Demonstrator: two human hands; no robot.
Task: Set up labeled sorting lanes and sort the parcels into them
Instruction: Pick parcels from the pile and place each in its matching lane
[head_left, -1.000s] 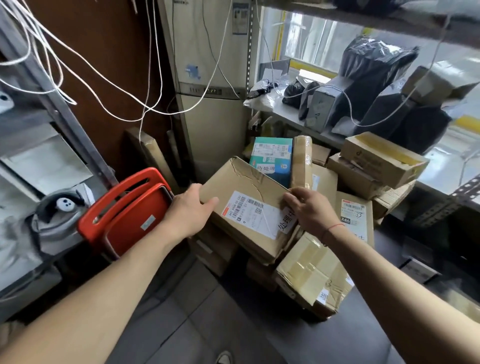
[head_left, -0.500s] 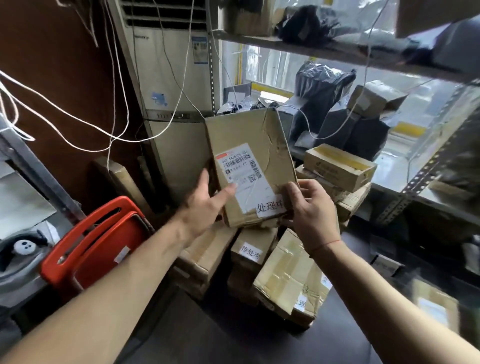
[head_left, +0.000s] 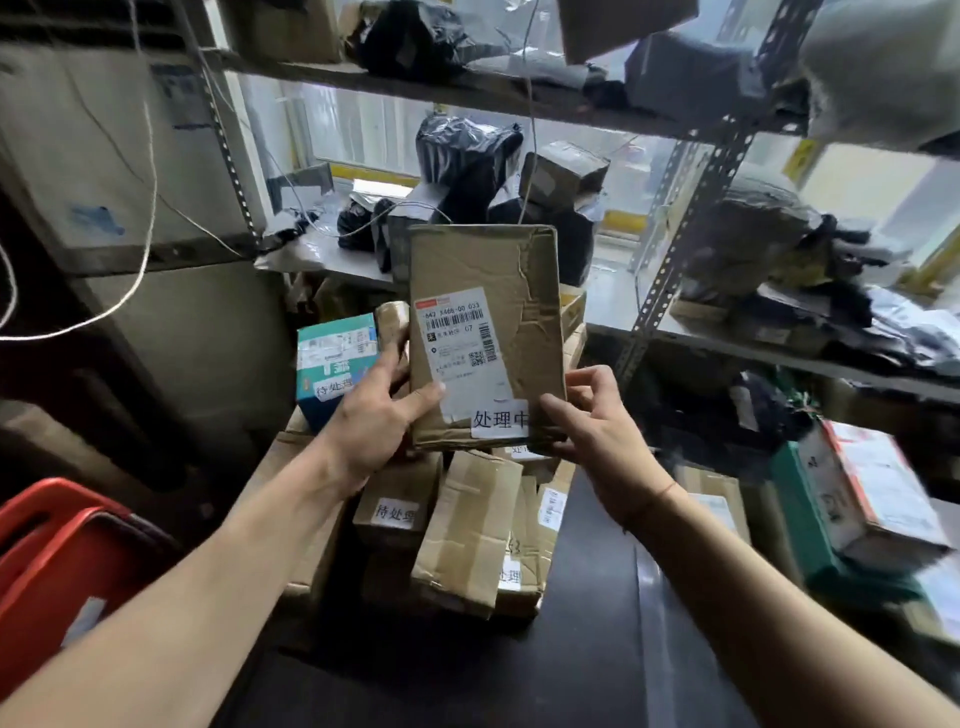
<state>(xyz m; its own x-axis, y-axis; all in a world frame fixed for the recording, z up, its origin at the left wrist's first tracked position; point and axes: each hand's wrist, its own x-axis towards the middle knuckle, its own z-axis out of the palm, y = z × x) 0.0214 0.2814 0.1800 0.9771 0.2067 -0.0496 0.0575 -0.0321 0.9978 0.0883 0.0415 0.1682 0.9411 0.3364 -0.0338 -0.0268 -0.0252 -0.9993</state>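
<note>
At the centre of the view, above a stack of cartons, a flat brown cardboard parcel (head_left: 485, 332) is held upright with its labelled face turned toward the camera. A white shipping label (head_left: 460, 348) with barcodes is fixed to that face, and a smaller white sticker (head_left: 500, 419) with printed characters is fixed at the lower edge. The parcel's lower left edge is gripped by the left hand (head_left: 371, 421), with the thumb laid across the front face and the fingers curled behind. The lower right corner is pinched by the right hand (head_left: 597, 431), its fingers bent around the edge. Below the parcel, several taped cartons (head_left: 467, 530) are stacked, some bearing white stickers. A teal box (head_left: 332, 364) is seen just left of the left hand. A red plastic crate (head_left: 47, 561) is seen at the lower left. Metal shelving (head_left: 691, 218) loaded with black bagged packages (head_left: 462, 150) is seen behind and to the right.
</note>
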